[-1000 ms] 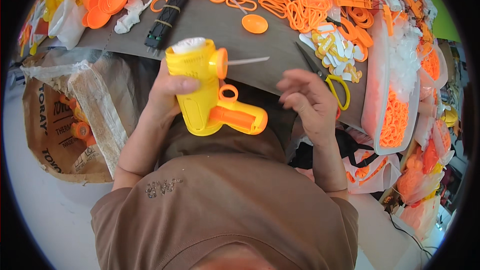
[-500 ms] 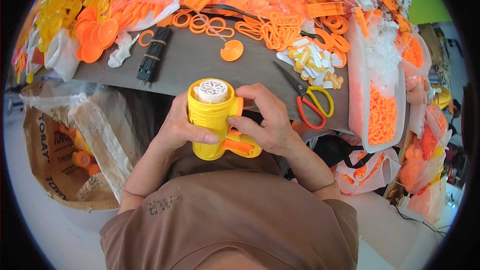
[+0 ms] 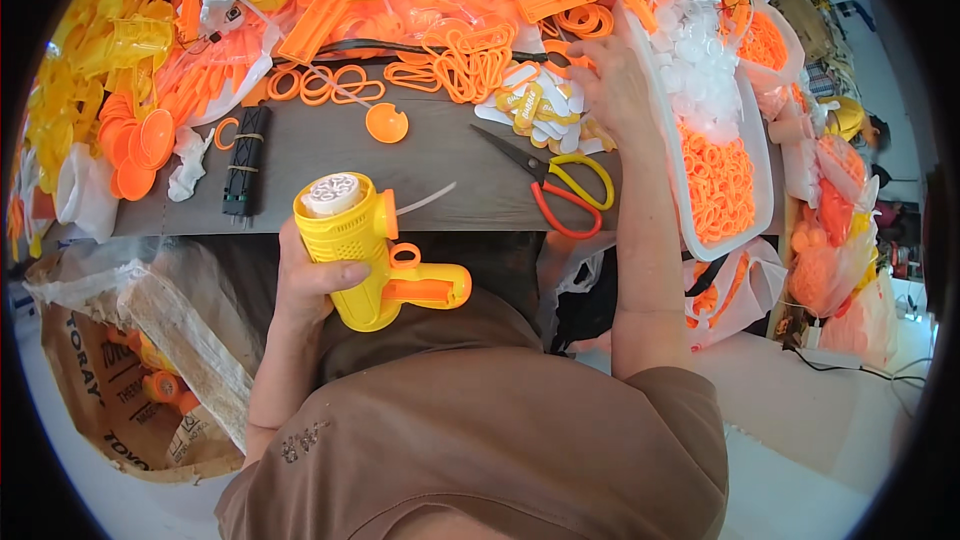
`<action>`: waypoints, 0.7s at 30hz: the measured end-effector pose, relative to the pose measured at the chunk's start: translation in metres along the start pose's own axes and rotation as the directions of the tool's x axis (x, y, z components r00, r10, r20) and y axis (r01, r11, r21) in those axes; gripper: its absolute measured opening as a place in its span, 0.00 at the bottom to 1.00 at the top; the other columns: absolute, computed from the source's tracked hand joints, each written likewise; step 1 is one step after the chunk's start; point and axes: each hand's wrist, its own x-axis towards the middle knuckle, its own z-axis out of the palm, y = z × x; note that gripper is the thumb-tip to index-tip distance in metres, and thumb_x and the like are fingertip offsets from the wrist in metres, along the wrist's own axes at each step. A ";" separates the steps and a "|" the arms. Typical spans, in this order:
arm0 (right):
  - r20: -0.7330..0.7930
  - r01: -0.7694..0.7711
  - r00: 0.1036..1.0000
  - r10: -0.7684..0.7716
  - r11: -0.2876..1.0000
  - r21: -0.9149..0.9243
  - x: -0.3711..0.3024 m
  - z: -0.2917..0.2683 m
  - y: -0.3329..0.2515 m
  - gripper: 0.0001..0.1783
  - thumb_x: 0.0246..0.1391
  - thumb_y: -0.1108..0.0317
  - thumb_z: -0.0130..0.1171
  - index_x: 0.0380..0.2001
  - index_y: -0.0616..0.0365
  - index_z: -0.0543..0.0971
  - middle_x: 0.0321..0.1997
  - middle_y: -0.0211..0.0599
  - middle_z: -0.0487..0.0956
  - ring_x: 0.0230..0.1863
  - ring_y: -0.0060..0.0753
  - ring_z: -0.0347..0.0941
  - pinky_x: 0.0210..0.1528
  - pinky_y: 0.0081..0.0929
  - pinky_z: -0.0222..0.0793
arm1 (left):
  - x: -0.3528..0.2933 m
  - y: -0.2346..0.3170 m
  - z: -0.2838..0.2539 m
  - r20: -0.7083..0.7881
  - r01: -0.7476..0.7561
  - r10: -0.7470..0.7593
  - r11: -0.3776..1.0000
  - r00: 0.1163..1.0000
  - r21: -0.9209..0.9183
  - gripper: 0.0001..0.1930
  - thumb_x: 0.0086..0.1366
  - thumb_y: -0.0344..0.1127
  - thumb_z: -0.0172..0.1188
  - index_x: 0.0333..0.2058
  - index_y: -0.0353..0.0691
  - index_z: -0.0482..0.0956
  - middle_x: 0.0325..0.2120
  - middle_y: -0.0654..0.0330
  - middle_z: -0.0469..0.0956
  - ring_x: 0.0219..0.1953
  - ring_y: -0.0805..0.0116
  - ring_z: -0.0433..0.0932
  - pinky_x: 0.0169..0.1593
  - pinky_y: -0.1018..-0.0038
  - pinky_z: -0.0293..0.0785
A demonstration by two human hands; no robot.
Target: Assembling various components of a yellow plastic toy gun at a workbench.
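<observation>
Head view: left hand (image 3: 305,280) around yellow toy gun (image 3: 365,255), right hand (image 3: 615,85) among small stickers (image 3: 545,115).

Brown paper sack (image 3: 95,395) with dark print stands on the floor below the table's near-left corner, mouth open, clear plastic liner (image 3: 170,305) folded over its rim. Small yellow-and-white labels (image 3: 535,112) lie in a loose heap at the table's right side. Clear plastic bags (image 3: 835,260) of orange parts hang off the right edge.

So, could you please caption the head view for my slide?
Left hand holds a yellow toy gun; right hand reaches into small parts beside scissors.
</observation>
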 end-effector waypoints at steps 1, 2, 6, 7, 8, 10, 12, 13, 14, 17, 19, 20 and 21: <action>0.000 0.001 1.000 -0.001 1.000 0.001 0.001 0.003 0.003 0.08 0.48 0.71 0.57 0.32 0.64 0.78 0.41 0.41 0.74 0.43 0.38 0.71 0.45 0.31 0.67 | 0.001 -0.001 0.000 0.015 0.020 -0.020 1.000 1.000 -0.002 0.34 0.36 0.35 0.68 0.45 0.28 0.70 0.34 0.54 0.78 0.33 0.66 0.78 0.40 0.72 0.75; 0.065 -0.014 0.998 0.014 1.000 -0.005 0.002 0.006 0.004 0.08 0.47 0.72 0.56 0.31 0.64 0.77 0.41 0.42 0.73 0.43 0.41 0.71 0.45 0.32 0.66 | 0.001 -0.001 0.001 0.030 0.040 -0.040 0.999 0.999 -0.004 0.34 0.36 0.34 0.68 0.45 0.28 0.70 0.34 0.54 0.77 0.34 0.66 0.78 0.40 0.72 0.75; 0.017 0.176 0.984 -0.176 0.984 0.017 0.005 0.018 0.018 0.06 0.50 0.71 0.55 0.30 0.63 0.77 0.40 0.41 0.74 0.42 0.39 0.71 0.45 0.31 0.66 | -0.001 -0.001 0.000 0.009 0.059 -0.059 0.998 0.998 0.004 0.35 0.35 0.34 0.68 0.46 0.29 0.69 0.35 0.54 0.77 0.35 0.65 0.78 0.42 0.72 0.74; 0.026 0.188 0.982 -0.188 0.982 0.029 0.005 0.017 0.020 0.06 0.50 0.71 0.55 0.30 0.63 0.77 0.40 0.41 0.74 0.42 0.39 0.71 0.45 0.31 0.66 | -0.002 0.001 0.001 0.010 0.058 -0.058 0.998 0.998 -0.001 0.35 0.35 0.34 0.68 0.47 0.29 0.69 0.36 0.54 0.77 0.36 0.66 0.77 0.43 0.72 0.74; -0.029 0.093 0.996 -0.088 0.964 0.248 0.005 0.012 0.024 0.07 0.52 0.69 0.55 0.31 0.62 0.77 0.39 0.39 0.74 0.41 0.36 0.71 0.45 0.30 0.66 | -0.002 0.002 0.003 0.009 0.057 -0.057 0.998 0.998 -0.007 0.35 0.35 0.34 0.68 0.47 0.29 0.69 0.38 0.54 0.77 0.38 0.66 0.77 0.44 0.73 0.73; -0.031 -0.057 0.996 0.083 0.865 0.498 0.002 -0.008 0.013 0.09 0.57 0.66 0.53 0.33 0.61 0.76 0.37 0.34 0.75 0.39 0.30 0.71 0.44 0.26 0.67 | -0.002 0.001 0.004 -0.016 0.028 -0.027 0.999 1.000 0.017 0.35 0.36 0.33 0.68 0.47 0.30 0.68 0.38 0.55 0.76 0.39 0.67 0.76 0.45 0.73 0.72; 0.005 -0.119 0.990 0.138 0.834 0.539 0.003 -0.030 -0.015 0.10 0.58 0.66 0.51 0.35 0.61 0.76 0.36 0.32 0.74 0.38 0.26 0.71 0.43 0.24 0.67 | 0.001 0.003 0.004 -0.029 0.003 -0.002 0.999 1.000 0.049 0.35 0.36 0.32 0.68 0.48 0.30 0.68 0.39 0.55 0.76 0.40 0.68 0.76 0.46 0.73 0.71; 0.032 -0.097 0.992 0.124 0.558 0.824 0.000 -0.031 -0.022 0.11 0.59 0.66 0.49 0.36 0.62 0.75 0.36 0.32 0.74 0.37 0.25 0.70 0.43 0.23 0.67 | 0.007 0.003 0.011 0.010 0.016 -0.017 0.994 1.000 0.111 0.36 0.36 0.32 0.69 0.48 0.30 0.68 0.40 0.56 0.76 0.41 0.69 0.75 0.47 0.73 0.71; 0.050 -0.070 0.993 0.110 0.192 0.979 -0.004 -0.032 -0.030 0.12 0.60 0.66 0.47 0.37 0.63 0.75 0.36 0.32 0.73 0.36 0.24 0.70 0.43 0.22 0.67 | 0.011 0.002 0.018 0.049 0.028 -0.037 0.985 0.998 0.171 0.36 0.36 0.32 0.70 0.48 0.31 0.68 0.40 0.57 0.76 0.42 0.70 0.75 0.48 0.73 0.70; 0.315 -0.285 0.939 -0.136 0.203 0.937 -0.008 -0.034 -0.095 0.14 0.60 0.64 0.45 0.36 0.65 0.75 0.36 0.33 0.73 0.33 0.20 0.70 0.32 0.18 0.67 | 0.011 -0.003 0.026 0.119 0.011 -0.042 0.968 0.992 0.250 0.37 0.35 0.33 0.71 0.48 0.31 0.68 0.39 0.58 0.76 0.42 0.70 0.75 0.48 0.72 0.70; 0.487 -0.401 0.794 -0.363 0.289 0.869 -0.009 -0.022 -0.123 0.14 0.58 0.62 0.48 0.35 0.63 0.75 0.35 0.29 0.73 0.31 0.17 0.69 0.23 0.13 0.63 | 0.007 -0.005 0.030 0.134 0.025 -0.061 0.966 0.989 0.257 0.37 0.36 0.34 0.72 0.48 0.32 0.68 0.39 0.58 0.76 0.41 0.70 0.75 0.48 0.72 0.71; 0.584 -0.453 0.685 -0.435 0.374 0.809 -0.006 -0.017 -0.134 0.11 0.57 0.63 0.50 0.35 0.61 0.74 0.32 0.25 0.72 0.31 0.15 0.67 0.25 0.13 0.61 | 0.006 -0.006 0.031 0.175 0.008 -0.061 0.957 0.983 0.290 0.37 0.36 0.34 0.72 0.48 0.32 0.68 0.39 0.58 0.76 0.42 0.70 0.75 0.47 0.71 0.71; 0.586 -0.454 0.683 -0.436 0.375 0.808 -0.009 -0.007 -0.144 0.11 0.57 0.63 0.50 0.35 0.61 0.74 0.32 0.25 0.72 0.31 0.15 0.67 0.25 0.13 0.61 | 0.006 -0.006 0.031 0.220 -0.013 -0.061 0.948 0.973 0.319 0.36 0.37 0.34 0.72 0.48 0.33 0.68 0.39 0.58 0.76 0.42 0.70 0.75 0.47 0.71 0.71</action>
